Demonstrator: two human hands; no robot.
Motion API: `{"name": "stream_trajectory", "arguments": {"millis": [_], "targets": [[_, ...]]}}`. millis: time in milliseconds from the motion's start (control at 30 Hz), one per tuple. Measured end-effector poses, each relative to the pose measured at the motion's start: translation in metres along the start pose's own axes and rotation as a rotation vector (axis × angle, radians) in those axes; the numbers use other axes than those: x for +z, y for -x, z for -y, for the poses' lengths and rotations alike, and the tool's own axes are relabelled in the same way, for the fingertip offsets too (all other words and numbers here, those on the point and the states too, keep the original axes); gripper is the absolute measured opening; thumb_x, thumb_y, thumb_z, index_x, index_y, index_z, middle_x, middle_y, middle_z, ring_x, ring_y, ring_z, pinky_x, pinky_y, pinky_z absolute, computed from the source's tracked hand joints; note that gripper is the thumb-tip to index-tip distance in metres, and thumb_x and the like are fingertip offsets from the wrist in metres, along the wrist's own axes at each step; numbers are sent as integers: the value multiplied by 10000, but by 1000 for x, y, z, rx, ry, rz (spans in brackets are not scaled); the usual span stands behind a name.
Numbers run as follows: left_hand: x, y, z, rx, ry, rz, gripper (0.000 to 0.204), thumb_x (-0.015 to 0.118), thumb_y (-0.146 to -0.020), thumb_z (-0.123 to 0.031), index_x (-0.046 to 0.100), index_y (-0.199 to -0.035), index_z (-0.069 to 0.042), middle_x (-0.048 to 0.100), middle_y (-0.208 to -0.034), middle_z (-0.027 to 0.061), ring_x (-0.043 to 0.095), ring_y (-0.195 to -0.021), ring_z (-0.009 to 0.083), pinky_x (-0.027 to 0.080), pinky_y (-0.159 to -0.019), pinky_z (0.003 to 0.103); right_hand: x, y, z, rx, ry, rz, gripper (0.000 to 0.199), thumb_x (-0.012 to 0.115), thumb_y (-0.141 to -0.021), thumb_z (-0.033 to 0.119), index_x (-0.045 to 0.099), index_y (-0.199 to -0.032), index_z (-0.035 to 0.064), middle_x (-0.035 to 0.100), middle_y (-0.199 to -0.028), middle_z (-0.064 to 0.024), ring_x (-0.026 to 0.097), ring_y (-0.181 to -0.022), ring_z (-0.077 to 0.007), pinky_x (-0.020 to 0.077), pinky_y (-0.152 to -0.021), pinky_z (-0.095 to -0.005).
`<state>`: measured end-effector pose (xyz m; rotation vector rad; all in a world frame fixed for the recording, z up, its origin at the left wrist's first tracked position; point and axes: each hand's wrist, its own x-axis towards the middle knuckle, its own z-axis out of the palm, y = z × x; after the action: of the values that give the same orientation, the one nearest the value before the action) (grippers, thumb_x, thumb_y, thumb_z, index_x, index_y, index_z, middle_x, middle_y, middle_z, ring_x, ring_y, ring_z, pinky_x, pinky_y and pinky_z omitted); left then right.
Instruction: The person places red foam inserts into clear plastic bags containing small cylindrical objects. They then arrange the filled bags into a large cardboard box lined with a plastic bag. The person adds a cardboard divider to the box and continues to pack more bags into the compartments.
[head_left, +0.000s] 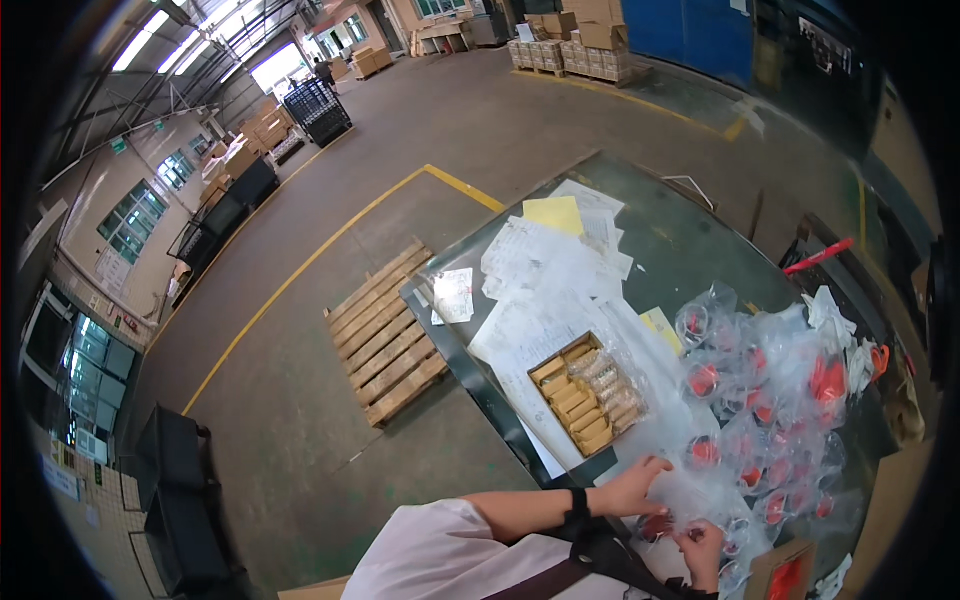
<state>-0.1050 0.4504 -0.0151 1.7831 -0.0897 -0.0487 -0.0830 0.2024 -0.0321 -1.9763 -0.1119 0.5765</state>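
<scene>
My left hand (pixel 632 490) reaches in from the lower middle, its thumb and fingers curled onto a clear plastic bag (pixel 683 494). Opposite it, my right hand (pixel 702 547) pinches the lower side of the same bag. Close below my left hand is a small red part (pixel 655 526) in clear plastic, partly covered by the hands. To the right lies a heap of clear bags with round red parts (pixel 704 380). Beyond my left hand stands an open cardboard box (pixel 550 408) with rows of tan pieces (pixel 577 406) and some clear-wrapped pieces (pixel 603 376).
Papers (pixel 540 262) cover much of the dark green table (pixel 690 240). Orange-handled scissors (pixel 879 362) and a red bar-shaped thing (pixel 820 257) lie at its right side. A small carton (pixel 762 575) stands near my right hand. A wooden pallet (pixel 388 340) rests on the floor to the left.
</scene>
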Motion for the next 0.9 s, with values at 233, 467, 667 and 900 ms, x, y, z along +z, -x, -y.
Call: {"name": "stream_trajectory", "arguments": {"millis": [233, 467, 667, 900], "targets": [[38, -11, 28, 341, -320, 412, 124, 536, -779, -69, 625, -836, -5, 579, -816, 188, 559, -864, 345, 457, -773, 410, 21, 9, 29, -299, 49, -191, 298, 578, -819, -37, 590, -1115, -10, 623, -1030, -181, 630, -862, -283, 517, -696, -310], [9, 7, -1, 246, -668, 496, 469, 692, -729, -138, 601, -1186, -82, 499, -971, 142, 565, -847, 307, 509, -716, 417, 23, 24, 44, -403, 911, -47, 216, 580, -744, 94, 657, -941, 50, 549, -1122, -85, 493, -1002, -255, 399, -803, -382], [23, 10, -15, -70, -954, 745, 535, 629, -856, -296, 469, -1333, -117, 614, -886, 178, 657, -724, 326, 519, -556, 451, 38, 18, 29, -368, 957, -20, 164, 575, -751, 83, 681, -872, 56, 544, -1074, -89, 484, -1024, -267, 397, -825, -393], [40, -3, 11, -52, -883, 791, 465, 599, -858, -257, 517, -1273, -64, 676, -801, 163, 668, -748, 353, 513, -642, 494, 1, 26, 68, -134, 679, 314, 394, 519, -791, 108, 601, -1176, 79, 638, -710, -186, 621, -686, -391, 480, -633, -512]]}}
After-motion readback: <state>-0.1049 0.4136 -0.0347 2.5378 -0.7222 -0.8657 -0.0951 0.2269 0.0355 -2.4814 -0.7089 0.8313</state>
